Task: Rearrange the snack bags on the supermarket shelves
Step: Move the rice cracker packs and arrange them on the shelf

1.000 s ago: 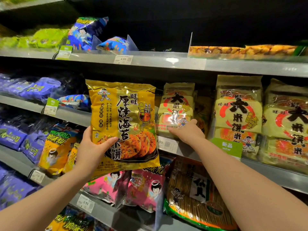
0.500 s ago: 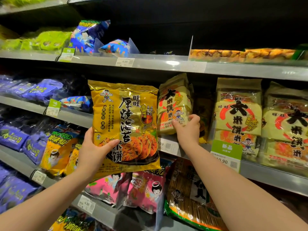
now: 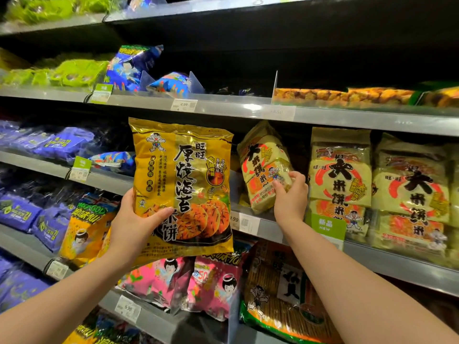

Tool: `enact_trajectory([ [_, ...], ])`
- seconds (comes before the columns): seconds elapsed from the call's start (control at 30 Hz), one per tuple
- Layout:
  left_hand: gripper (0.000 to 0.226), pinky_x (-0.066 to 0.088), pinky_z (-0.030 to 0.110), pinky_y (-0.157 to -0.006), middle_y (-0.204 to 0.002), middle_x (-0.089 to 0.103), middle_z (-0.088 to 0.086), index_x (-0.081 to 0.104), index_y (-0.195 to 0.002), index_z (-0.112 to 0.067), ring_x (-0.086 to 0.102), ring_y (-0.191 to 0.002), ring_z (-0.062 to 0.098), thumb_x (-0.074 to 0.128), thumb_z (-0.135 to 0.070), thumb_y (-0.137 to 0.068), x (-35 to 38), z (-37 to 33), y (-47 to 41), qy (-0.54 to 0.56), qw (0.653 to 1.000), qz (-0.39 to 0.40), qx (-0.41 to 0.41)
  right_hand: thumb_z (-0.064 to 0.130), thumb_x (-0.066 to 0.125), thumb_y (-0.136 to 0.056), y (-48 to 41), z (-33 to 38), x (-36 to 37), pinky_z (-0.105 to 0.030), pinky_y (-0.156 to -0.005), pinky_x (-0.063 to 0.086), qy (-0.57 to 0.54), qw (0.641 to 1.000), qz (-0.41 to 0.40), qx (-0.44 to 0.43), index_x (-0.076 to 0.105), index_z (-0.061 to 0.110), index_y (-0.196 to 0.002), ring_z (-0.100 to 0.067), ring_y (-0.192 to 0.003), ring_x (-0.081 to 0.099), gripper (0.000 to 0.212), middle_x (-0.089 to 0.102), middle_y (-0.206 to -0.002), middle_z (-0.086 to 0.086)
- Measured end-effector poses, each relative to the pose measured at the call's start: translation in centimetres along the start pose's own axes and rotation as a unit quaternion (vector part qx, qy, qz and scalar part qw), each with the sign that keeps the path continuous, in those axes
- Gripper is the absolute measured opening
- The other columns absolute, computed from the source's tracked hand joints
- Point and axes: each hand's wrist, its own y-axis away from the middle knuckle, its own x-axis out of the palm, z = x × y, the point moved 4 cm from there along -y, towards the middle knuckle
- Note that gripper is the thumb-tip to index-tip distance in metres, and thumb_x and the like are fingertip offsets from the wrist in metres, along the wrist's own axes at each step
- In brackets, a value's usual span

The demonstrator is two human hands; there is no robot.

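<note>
Two bags are in your hands in front of the snack shelves. Your left hand (image 3: 135, 219) holds the big yellow bag (image 3: 182, 187) upright by its lower left corner, thumb across the front and the other fingers hidden behind it; the grip is closed on the bag. This yellow bag hangs in the air in front of the middle shelf (image 3: 397, 264), clear of it, and covers part of that shelf's front edge.

Just right of the yellow bag, your right hand (image 3: 290, 197) closes its grip on the lower right part of a pale rice cracker bag (image 3: 263, 167). That bag is tilted, its top leaning left toward the yellow bag, and its bottom edge sits at the shelf's front lip. Whether it rests on the shelf or is lifted off it, you cannot tell.

Further right of the yellow bag, past your right hand, a row of matching pale bags (image 3: 340, 180) stands upright on the same shelf, with a green tag (image 3: 325, 225) on the shelf edge below them. Below the yellow bag, pink bags (image 3: 213, 286) stand on the next shelf down. Left of it lie purple bags (image 3: 62, 142), and above it blue bags (image 3: 171, 83) sit on the upper shelf behind a white price label (image 3: 183, 104).
</note>
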Motion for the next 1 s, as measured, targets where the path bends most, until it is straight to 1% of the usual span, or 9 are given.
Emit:
enact_trajectory([
  [0.17, 0.069, 0.047, 0.042, -0.092, -0.112, 0.062, -0.005, 0.043, -0.129, -0.029, 0.059, -0.103, 0.019, 0.079, -0.036, -0.069, -0.5, 0.1, -0.2, -0.012, 1.000, -0.003, 0.004, 0.024, 0.052, -0.096, -0.6, 1.0, -0.9, -0.036, -0.088, 0.049, -0.010, 1.000, -0.021, -0.015, 0.048, 0.016, -0.122, -0.013, -0.098, 0.047, 0.028, 0.048, -0.124, -0.006],
  [0.33, 0.080, 0.046, 0.049, -0.095, -0.114, 0.061, -0.005, 0.041, -0.129, -0.033, 0.058, -0.106, 0.022, 0.078, -0.050, -0.061, -0.8, -0.4, 0.4, -0.015, 1.000, -0.005, -0.003, 0.028, 0.045, -0.099, -1.7, 3.7, -2.6, -0.027, -0.067, 0.042, -0.035, 0.998, -0.040, -0.038, 0.048, 0.016, -0.101, -0.018, -0.088, 0.055, 0.012, 0.053, -0.099, -0.001],
  [0.43, 0.079, 0.046, 0.050, -0.095, -0.116, 0.058, -0.006, 0.039, -0.131, -0.031, 0.057, -0.108, 0.023, 0.078, -0.049, -0.065, -1.2, -0.5, 0.8, -0.017, 1.000, -0.009, -0.004, 0.029, 0.045, -0.099, -1.3, 4.1, -3.4, -0.029, -0.067, 0.042, -0.033, 0.999, -0.034, -0.024, 0.046, 0.017, -0.097, -0.018, -0.084, 0.054, 0.012, 0.054, -0.098, -0.003],
  [0.57, 0.075, 0.046, 0.050, -0.094, -0.119, 0.058, -0.003, 0.041, -0.129, -0.030, 0.057, -0.108, 0.024, 0.079, -0.047, -0.067, -2.2, -0.9, 1.6, -0.026, 1.000, -0.008, 0.003, 0.027, 0.047, -0.099, 1.1, 3.5, -5.0, -0.025, -0.057, 0.037, -0.063, 0.997, -0.024, -0.021, 0.046, 0.015, -0.093, -0.013, -0.074, 0.051, 0.013, 0.053, -0.088, 0.001],
  [0.67, 0.075, 0.046, 0.049, -0.094, -0.117, 0.058, -0.004, 0.041, -0.129, -0.029, 0.057, -0.107, 0.023, 0.078, -0.048, -0.066, -3.0, -1.5, 2.5, -0.024, 1.000, -0.012, 0.004, 0.027, 0.050, -0.097, 3.5, 3.9, -6.2, -0.023, -0.057, 0.039, -0.073, 0.997, -0.004, -0.038, 0.047, 0.016, -0.093, -0.009, -0.071, 0.050, 0.012, 0.051, -0.083, 0.006],
  [0.8, 0.069, 0.044, 0.040, -0.091, -0.116, 0.055, -0.003, 0.039, -0.133, -0.023, 0.053, -0.103, 0.018, 0.074, -0.038, -0.076, -4.3, -2.0, 4.4, -0.018, 1.000, -0.018, 0.002, 0.025, 0.052, -0.096, 6.7, 4.1, -8.8, -0.021, -0.058, 0.042, -0.087, 0.995, -0.001, -0.042, 0.048, 0.016, -0.092, -0.005, -0.069, 0.050, 0.011, 0.052, -0.080, 0.008],
  [0.9, 0.069, 0.042, 0.038, -0.088, -0.119, 0.056, 0.001, 0.039, -0.133, -0.020, 0.054, -0.105, 0.022, 0.074, -0.035, -0.076, -5.5, -2.0, 6.3, -0.029, 0.999, -0.021, 0.007, 0.022, 0.056, -0.094, 9.5, 3.2, -10.8, -0.028, -0.068, 0.044, -0.081, 0.994, 0.002, -0.074, 0.048, 0.020, -0.086, -0.015, -0.080, 0.053, 0.011, 0.054, -0.088, 0.000],
  [0.93, 0.070, 0.042, 0.039, -0.089, -0.122, 0.057, 0.003, 0.039, -0.133, -0.020, 0.055, -0.107, 0.024, 0.075, -0.035, -0.075, -5.8, -1.9, 7.0, -0.036, 0.999, -0.023, 0.004, 0.021, 0.057, -0.094, 10.6, 2.8, -11.4, -0.026, -0.070, 0.043, -0.067, 0.994, 0.004, -0.090, 0.048, 0.023, -0.084, -0.016, -0.083, 0.051, 0.014, 0.053, -0.089, 0.001],
  [1.0, 0.069, 0.040, 0.039, -0.090, -0.124, 0.057, 0.006, 0.040, -0.132, -0.020, 0.054, -0.111, 0.026, 0.075, -0.035, -0.075, -6.2, -1.7, 8.5, -0.050, 0.998, -0.031, -0.001, 0.017, 0.060, -0.092, 12.7, 1.8, -12.3, -0.016, -0.070, 0.038, -0.039, 0.992, 0.018, -0.115, 0.048, 0.022, -0.083, -0.011, -0.083, 0.046, 0.016, 0.049, -0.085, 0.009],
])
